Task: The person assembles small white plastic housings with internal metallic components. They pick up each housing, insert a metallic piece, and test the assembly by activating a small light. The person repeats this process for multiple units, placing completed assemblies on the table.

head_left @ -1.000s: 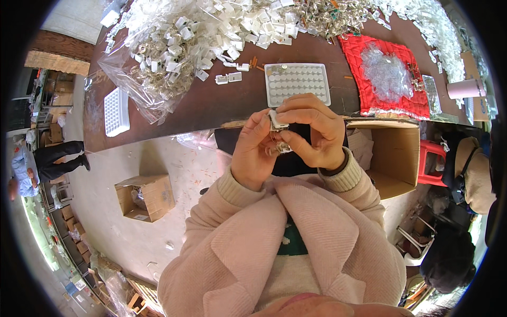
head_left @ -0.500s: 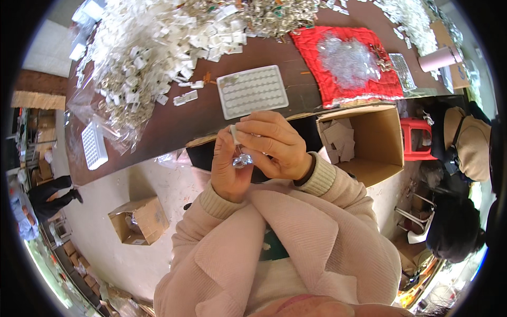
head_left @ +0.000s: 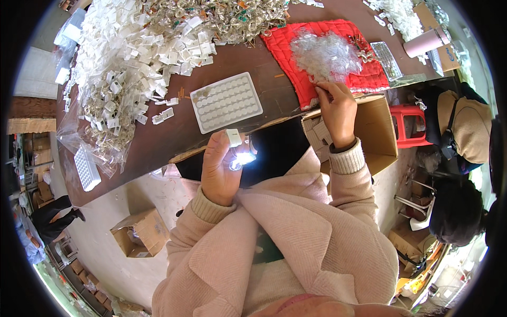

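My left hand [head_left: 219, 171] is closed near the table's front edge, gripping a small white tag [head_left: 233, 138]. Below the tag hangs a shiny clear piece [head_left: 243, 159] that glares bright white, so its kind is lost. My right hand [head_left: 339, 113] reaches over to the red quilted cloth [head_left: 303, 74], fingertips pinched together at the near edge of a heap of clear plastic pieces [head_left: 327, 55]. Whatever lies between those fingertips is too small to make out. Between the hands and the big pile sits a white tray [head_left: 227, 103] with rows of round hollows.
White tags [head_left: 153, 47] and metal pieces [head_left: 232, 18] are heaped at the far left. An open cardboard box [head_left: 377, 134] stands below the table edge, beside a red stool [head_left: 409, 127]. A pink cylinder [head_left: 425, 43] lies at the far right. Another box [head_left: 140, 232] rests on the floor.
My right hand has left the white tag and moved right and away to the red cloth. My left hand still holds the tag, and its hanging piece now glares brighter.
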Demonstrator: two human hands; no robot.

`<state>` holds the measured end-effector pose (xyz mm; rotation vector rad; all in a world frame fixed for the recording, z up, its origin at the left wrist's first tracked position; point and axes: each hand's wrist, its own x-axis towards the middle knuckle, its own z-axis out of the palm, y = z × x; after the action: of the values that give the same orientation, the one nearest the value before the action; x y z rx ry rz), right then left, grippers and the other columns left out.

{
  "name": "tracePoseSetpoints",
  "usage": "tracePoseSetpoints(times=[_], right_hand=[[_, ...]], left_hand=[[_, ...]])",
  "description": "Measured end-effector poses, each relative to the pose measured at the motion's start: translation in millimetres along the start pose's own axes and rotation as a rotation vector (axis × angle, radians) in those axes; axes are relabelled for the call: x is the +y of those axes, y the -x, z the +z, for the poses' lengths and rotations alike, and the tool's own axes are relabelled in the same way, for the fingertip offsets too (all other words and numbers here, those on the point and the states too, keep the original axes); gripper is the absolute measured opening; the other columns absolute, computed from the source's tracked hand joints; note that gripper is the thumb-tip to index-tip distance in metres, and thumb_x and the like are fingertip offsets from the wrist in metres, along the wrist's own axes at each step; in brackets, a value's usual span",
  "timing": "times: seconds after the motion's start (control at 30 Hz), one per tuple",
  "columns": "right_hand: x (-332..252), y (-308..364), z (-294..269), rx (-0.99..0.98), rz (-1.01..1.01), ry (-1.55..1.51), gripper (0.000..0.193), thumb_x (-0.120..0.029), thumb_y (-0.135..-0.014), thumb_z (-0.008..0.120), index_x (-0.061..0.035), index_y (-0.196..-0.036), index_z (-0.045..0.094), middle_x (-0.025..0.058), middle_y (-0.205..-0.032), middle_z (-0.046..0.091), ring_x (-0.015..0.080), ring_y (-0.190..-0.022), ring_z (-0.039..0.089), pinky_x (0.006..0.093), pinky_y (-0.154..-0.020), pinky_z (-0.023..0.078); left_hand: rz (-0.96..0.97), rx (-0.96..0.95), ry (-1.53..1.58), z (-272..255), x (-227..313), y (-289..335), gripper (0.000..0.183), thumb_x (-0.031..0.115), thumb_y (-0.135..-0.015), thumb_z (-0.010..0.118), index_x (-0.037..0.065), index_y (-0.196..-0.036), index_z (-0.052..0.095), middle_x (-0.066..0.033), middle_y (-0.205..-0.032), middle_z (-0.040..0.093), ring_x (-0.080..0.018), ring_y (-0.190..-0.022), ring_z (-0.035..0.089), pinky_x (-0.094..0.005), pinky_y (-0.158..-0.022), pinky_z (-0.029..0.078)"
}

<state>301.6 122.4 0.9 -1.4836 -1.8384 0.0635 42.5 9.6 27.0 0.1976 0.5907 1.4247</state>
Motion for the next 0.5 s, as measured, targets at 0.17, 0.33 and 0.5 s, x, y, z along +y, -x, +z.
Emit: tracePoseSetpoints(times=[0.17,0.33,0.5], right_hand=[[-21.4,-7.7,0.7,0.07,0.029,0.115,0.014,0.0,-0.091,0.065,-0.0024,-0.104,0.066,0.0182,-0.092,0.069,0.0343,-0.08,0.069,0.0376,-0.069,0.054],[-92.4,9.6,-6.4,-0.168,-0.258,-0.47,0.03,0.016,-0.08,0.06,-0.0015,-0.104,0.068,0.0148,-0.094,0.066,0.0331,-0.088,0.067,0.0359,-0.076,0.055],[-139.1,13.2,7.3,-0.265,-0.455,-0.635,0.045,0.009,-0.07,0.064,0.0007,-0.115,0.062,0.014,-0.096,0.066,0.0305,-0.08,0.064,0.0366,-0.07,0.055]], left_hand=[[0.039,0.039,-0.052,-0.3,-1.5,0.8,0.016,0.022,-0.102,0.06,0.006,-0.107,0.061,-0.0035,-0.084,0.055,-0.0119,-0.07,0.042,-0.0266,-0.065,0.036],[0.056,0.025,-0.058,-11.1,1.0,-1.2,0.019,0.012,-0.099,0.064,0.005,-0.116,0.063,-0.0129,-0.106,0.068,-0.0168,-0.083,0.06,-0.0303,-0.071,0.052],[0.077,0.028,-0.113,-11.1,6.9,9.1,0.019,0.013,-0.098,0.065,0.005,-0.115,0.063,-0.0088,-0.109,0.069,-0.0147,-0.094,0.063,-0.0283,-0.08,0.051]])
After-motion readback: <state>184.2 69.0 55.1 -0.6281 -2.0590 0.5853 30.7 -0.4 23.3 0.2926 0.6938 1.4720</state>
